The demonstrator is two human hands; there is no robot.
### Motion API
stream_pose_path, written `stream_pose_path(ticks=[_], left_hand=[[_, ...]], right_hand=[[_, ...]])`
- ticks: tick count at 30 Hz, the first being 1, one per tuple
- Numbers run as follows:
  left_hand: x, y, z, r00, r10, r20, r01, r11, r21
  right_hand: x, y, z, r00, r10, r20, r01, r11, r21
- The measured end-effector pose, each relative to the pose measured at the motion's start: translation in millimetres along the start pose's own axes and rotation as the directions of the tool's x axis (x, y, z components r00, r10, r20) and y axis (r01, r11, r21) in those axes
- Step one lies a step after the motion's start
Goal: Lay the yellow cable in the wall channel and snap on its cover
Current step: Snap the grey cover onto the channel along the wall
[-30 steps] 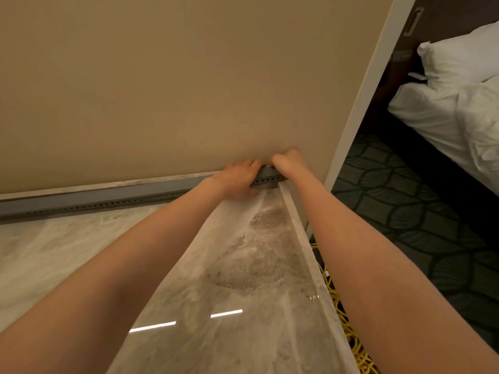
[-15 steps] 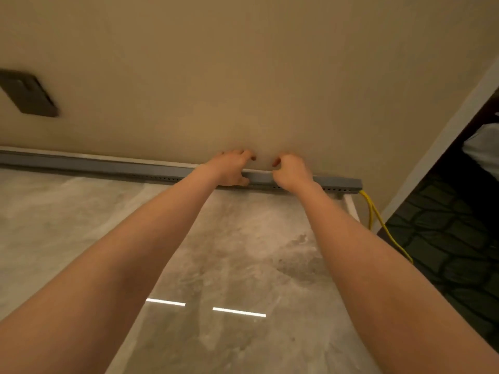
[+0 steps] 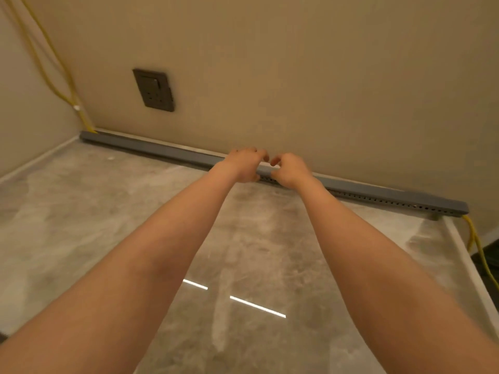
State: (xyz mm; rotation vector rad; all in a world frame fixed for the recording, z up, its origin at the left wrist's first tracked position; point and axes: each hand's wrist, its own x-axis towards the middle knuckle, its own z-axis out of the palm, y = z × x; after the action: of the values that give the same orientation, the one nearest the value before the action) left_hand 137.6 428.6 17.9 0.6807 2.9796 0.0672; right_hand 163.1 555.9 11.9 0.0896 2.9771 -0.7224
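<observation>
A long grey wall channel with its cover (image 3: pixel 391 194) runs along the foot of the beige wall, on a marble top. The yellow cable (image 3: pixel 58 87) climbs the left corner from the channel's left end. More of the cable (image 3: pixel 478 247) drops off the right end, past the marble edge. Inside the channel the cable is hidden. My left hand (image 3: pixel 244 164) and my right hand (image 3: pixel 289 170) sit side by side at the channel's middle. Each has its fingers curled over the cover's top and its thumb on the front face.
A dark wall socket (image 3: pixel 155 90) sits on the wall above the left half of the channel. The glossy marble top (image 3: pixel 81 211) stretches toward me, with a raised lip on the left and a drop-off along its right edge (image 3: pixel 469 260).
Both hands have slid leftward along the cover, from the channel's right end to its middle. The view has swung left, so the socket and the left corner now show.
</observation>
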Motion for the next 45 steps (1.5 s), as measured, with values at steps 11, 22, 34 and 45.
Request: stream_pose_path(ticks=[11,22,34,45], left_hand=[[-26,-107,0,0.989,-0.134,-0.064,0.118,0.971,-0.21],[-57,-188,-9,0.963,-0.256,-0.085,0.227,0.938,-0.261],[-87,-278,-8,0.898,-0.431,-0.086,0.394,0.877,-0.275],[-76,-393,-14,0.928,-0.367,-0.068,0.352,0.921,-0.169]], right_hand=[[18,-98,50,1.0,0.022,-0.013,-0.021,0.999,0.047],[30,-179,89,0.997,-0.068,0.019,0.066,0.995,0.074],[57,-248,121,0.98,-0.19,0.053,0.191,0.981,-0.023],[109,-350,163,0.973,-0.226,0.05,0.228,0.973,-0.045]])
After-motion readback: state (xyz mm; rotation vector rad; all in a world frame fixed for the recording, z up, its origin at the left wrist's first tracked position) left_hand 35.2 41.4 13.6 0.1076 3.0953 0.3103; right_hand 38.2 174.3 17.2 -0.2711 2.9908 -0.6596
